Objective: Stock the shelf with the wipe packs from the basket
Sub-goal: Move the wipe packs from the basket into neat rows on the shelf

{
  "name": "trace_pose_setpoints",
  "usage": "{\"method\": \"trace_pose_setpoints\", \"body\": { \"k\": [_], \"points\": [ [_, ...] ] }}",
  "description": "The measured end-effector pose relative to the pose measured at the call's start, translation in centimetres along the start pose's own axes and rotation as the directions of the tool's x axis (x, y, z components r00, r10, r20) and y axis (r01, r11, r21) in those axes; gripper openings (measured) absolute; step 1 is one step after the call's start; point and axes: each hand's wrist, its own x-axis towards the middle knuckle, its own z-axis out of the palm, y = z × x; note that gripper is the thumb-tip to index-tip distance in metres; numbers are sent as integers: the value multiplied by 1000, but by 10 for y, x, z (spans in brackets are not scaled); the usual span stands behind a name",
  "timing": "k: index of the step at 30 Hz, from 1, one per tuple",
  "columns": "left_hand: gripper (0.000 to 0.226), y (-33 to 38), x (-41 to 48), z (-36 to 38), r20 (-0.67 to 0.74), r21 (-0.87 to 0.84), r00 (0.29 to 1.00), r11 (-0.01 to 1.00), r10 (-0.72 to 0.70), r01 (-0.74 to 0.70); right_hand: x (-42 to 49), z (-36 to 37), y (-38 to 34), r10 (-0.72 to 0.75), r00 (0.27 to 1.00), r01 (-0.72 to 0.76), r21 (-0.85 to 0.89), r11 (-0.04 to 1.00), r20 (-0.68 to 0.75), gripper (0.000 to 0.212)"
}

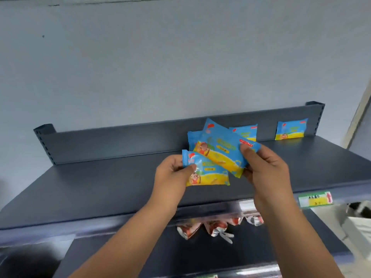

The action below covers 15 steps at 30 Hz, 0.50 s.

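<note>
My left hand (172,173) grips a blue and yellow wipe pack (208,173) by its left end, low over the dark top shelf (100,187). My right hand (265,169) pinches a second, tilted wipe pack (220,151) by its right edge, just above and behind the first. Three more packs stand upright against the shelf's back rail: one partly hidden pack (192,137) behind the tilted one, another pack (246,133) to its right, and a pack (291,129) near the right post. No basket shows.
The back rail (120,141) ends in upright posts at both sides. A green and yellow price tag (315,200) hangs on the shelf's front edge. Red and silver packets (212,227) lie on the lower shelf. A white object (359,229) sits at the right edge.
</note>
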Motion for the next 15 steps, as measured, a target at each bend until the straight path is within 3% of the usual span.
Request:
{"method": "trace_pose_setpoints", "body": {
  "k": [2, 8, 12, 15],
  "points": [
    [17, -6, 18, 21, -31, -11, 999, 1000, -14, 14, 28, -12, 0, -32, 999, 33, -16, 999, 40, 51],
    [24, -30, 63, 64, -139, -32, 988, 998, -59, 55, 97, -31, 7, -24, 991, 31, -54, 998, 132, 60],
    [20, -41, 86, 76, -153, 37, 987, 998, -46, 52, 125, -36, 14, -24, 986, 41, -102, 994, 162, 98],
    [17, -45, 101, 76, -179, 99, 983, 994, -25, 44, 141, -37, 18, 2, 985, 16, -100, 995, 173, 87]
  ]
}}
